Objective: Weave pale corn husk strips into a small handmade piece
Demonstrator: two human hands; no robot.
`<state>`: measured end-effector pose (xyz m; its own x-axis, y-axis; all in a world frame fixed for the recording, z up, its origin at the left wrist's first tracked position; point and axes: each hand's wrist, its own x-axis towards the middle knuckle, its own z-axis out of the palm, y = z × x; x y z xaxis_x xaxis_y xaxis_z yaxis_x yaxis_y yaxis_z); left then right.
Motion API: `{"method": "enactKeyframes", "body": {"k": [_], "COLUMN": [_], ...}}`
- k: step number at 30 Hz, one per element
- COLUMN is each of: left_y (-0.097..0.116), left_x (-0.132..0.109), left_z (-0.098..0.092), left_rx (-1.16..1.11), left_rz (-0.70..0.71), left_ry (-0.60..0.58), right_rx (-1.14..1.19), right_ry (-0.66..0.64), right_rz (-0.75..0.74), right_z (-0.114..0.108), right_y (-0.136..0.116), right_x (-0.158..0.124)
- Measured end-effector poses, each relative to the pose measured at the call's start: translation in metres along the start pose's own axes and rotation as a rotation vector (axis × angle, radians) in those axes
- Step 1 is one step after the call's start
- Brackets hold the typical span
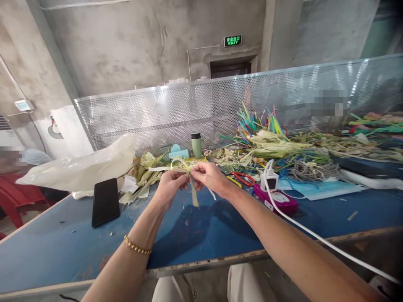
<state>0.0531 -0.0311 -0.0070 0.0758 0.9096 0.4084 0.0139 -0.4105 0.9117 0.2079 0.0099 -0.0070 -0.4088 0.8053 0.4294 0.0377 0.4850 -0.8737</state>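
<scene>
Pale strips of what looks like corn husk (194, 195) are pinched between both my hands above the blue table, with loose ends hanging down and out to the left and a curled loop on top. My left hand (171, 184) closes thumb and fingers on the strips from the left. From the other side, my right hand (208, 176) pinches them at nearly the same spot, its fingertips close to those of the left. The exact crossing of the strips is partly hidden by my fingers.
A black phone (105, 203) lies left, near a plastic bag (85, 165). Behind my hands stands a green bottle (196, 147). Red-handled scissors (247, 179), a purple power strip (283, 201) with a white cable, and heaped husks (273, 144) are right. A perforated metal screen (151, 117) bounds the back.
</scene>
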Motion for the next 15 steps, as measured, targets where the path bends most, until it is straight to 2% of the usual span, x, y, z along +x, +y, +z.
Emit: {"method": "enactKeyframes", "body": {"k": [5, 15], "left_y": [-0.0013, -0.0045], "left_x": [0.0000, 0.0002], "left_z": [-0.0018, 0.0015], "left_rx": [-0.052, -0.022], "left_rz": [-0.017, -0.031], "left_ry": [-0.025, 0.116], "right_rx": [-0.102, -0.229], "right_ry": [-0.001, -0.017], "right_rz": [-0.047, -0.040], "right_z": [-0.0012, 0.0013], "right_y": [0.0018, 0.0031], "right_x": [-0.0001, 0.0001]}}
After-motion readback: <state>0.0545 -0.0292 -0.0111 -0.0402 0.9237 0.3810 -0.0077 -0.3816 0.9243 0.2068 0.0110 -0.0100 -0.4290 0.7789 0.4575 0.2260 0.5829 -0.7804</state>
